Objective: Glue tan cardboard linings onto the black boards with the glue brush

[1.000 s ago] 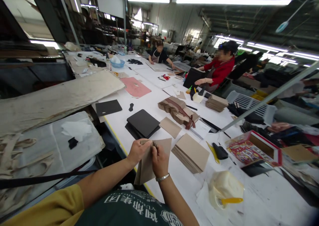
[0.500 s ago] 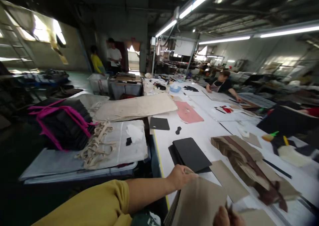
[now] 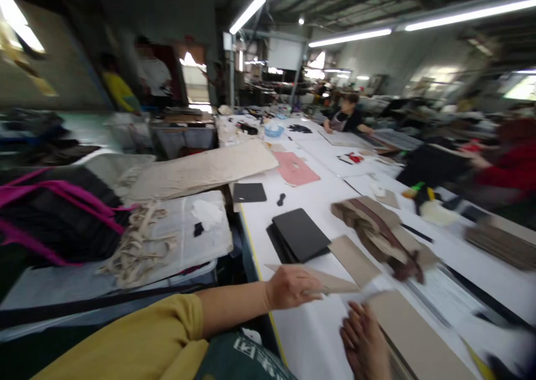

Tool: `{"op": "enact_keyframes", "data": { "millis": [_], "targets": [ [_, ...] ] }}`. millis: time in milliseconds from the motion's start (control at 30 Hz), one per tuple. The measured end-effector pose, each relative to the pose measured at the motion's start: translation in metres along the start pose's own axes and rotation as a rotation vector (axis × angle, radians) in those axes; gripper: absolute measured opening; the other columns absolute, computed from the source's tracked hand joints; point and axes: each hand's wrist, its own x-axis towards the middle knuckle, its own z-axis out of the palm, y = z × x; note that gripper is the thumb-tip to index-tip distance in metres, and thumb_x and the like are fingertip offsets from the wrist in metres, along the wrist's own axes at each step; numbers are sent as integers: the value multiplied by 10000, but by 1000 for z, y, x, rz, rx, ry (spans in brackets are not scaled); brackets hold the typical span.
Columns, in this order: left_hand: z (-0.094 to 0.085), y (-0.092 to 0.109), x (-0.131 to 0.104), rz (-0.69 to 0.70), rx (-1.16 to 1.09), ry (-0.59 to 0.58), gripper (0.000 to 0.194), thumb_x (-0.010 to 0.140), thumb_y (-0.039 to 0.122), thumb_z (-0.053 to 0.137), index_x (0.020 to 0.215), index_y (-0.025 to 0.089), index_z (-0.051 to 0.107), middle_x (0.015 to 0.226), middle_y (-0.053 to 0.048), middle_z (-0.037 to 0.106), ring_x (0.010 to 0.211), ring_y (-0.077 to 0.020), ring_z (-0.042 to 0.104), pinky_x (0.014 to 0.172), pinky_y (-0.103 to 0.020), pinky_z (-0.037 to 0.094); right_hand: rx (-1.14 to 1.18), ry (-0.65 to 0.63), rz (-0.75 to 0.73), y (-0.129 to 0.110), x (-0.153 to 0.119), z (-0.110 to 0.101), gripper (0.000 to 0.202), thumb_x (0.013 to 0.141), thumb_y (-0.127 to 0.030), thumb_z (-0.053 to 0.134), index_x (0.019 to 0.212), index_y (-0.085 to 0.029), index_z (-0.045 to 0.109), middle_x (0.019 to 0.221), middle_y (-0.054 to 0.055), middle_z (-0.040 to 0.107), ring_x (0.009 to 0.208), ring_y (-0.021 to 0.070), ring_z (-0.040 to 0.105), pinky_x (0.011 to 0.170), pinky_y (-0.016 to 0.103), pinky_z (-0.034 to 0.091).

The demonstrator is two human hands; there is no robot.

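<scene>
My left hand (image 3: 293, 286) is closed on a beige sheet (image 3: 337, 283), with the fingers over its near edge. The sheet is tilted and seen nearly edge-on, so I cannot tell whether it is one layer or several. Just beyond it lie black sheets (image 3: 301, 234) on the white table (image 3: 310, 329). My right hand (image 3: 363, 335) hangs over the table with its fingers curled in; anything inside them is hidden. Right beside that hand is a stack of beige pieces (image 3: 422, 335). Another flat beige piece (image 3: 355, 261) lies farther back.
Bundled beige pieces with a brown strap (image 3: 387, 229) lie to the right. A pink piece (image 3: 296, 169) sits farther up the table. At left are cream straps (image 3: 142, 240) and a black stack with pink ties (image 3: 62, 218). A person (image 3: 347, 117) works across the table.
The beige piece under my left hand has been raised and tipped away from the table, baring white surface. My right hand has come up beside it. The view has swung to the right.
</scene>
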Motion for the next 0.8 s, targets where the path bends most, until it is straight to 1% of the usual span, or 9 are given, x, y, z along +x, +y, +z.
{"op": "enact_keyframes", "data": {
  "millis": [67, 133, 233, 333, 433, 567, 667, 733, 800],
  "targets": [
    [4, -2, -7, 100, 70, -86, 291, 815, 331, 515, 1047, 193, 623, 979, -91, 661, 945, -183, 595, 874, -302, 445, 65, -47, 102, -3, -14, 14, 401, 670, -567, 594, 744, -185, 494, 420, -133, 194, 287, 20, 158, 260, 132, 146],
    [7, -11, -11, 197, 120, -143, 287, 814, 287, 525, 1079, 205, 597, 996, -88, 656, 969, -181, 589, 878, -331, 454, 102, -10, 100, -4, -15, 21, 411, 664, -566, 607, 701, -191, 442, 413, -141, 182, 294, 13, 132, 264, 128, 113],
    [11, -26, -12, 305, 157, -181, 288, 806, 259, 542, 1088, 223, 588, 1010, -82, 653, 982, -180, 588, 878, -342, 463, 85, 38, 100, -1, -9, 19, 428, 641, -501, 661, 647, -200, 357, 406, -144, 229, 296, 8, 155, 266, 128, 110],
    [12, -30, -14, 352, 206, -226, 281, 811, 250, 535, 1086, 235, 594, 1011, -73, 657, 976, -184, 593, 875, -338, 466, 88, 66, 111, 3, -10, 15, 442, 622, -434, 692, 632, -208, 312, 390, -147, 253, 292, 8, 169, 266, 130, 112],
    [13, -29, -16, 351, 260, -265, 274, 816, 253, 524, 1078, 232, 603, 1017, -73, 655, 982, -188, 590, 875, -338, 464, 130, 70, 118, 6, -13, 14, 428, 615, -402, 696, 640, -209, 315, 382, -152, 248, 294, 7, 166, 269, 128, 115],
    [16, -28, -15, 381, 241, -260, 294, 812, 240, 532, 1100, 241, 590, 1026, -68, 652, 982, -189, 588, 875, -342, 457, 178, 112, 117, 8, -15, 19, 419, 616, -390, 685, 631, -208, 308, 378, -151, 250, 296, 4, 164, 273, 125, 124],
    [16, -26, -12, 437, 249, -235, 314, 808, 233, 542, 1119, 260, 574, 1034, -48, 650, 987, -180, 580, 886, -328, 441, 205, 169, 69, 8, -16, 22, 379, 616, -338, 668, 629, -207, 312, 376, -150, 256, 294, 5, 174, 273, 129, 128],
    [15, -24, -12, 447, 264, -207, 348, 793, 244, 566, 1140, 277, 554, 1052, -33, 642, 1034, -183, 551, 948, -351, 391, 225, 207, 22, 7, -17, 23, 350, 614, -302, 651, 627, -207, 314, 378, -149, 259, 292, 7, 184, 272, 133, 132],
    [15, -22, -16, 378, 246, -149, 454, 739, 314, 630, 1178, 278, 520, 1135, -42, 599, 1136, -224, 474, 1023, -428, 291, 243, 241, -26, 5, -18, 22, 338, 614, -286, 639, 626, -209, 310, 382, -148, 261, 291, 8, 192, 269, 134, 138]
  ]
}}
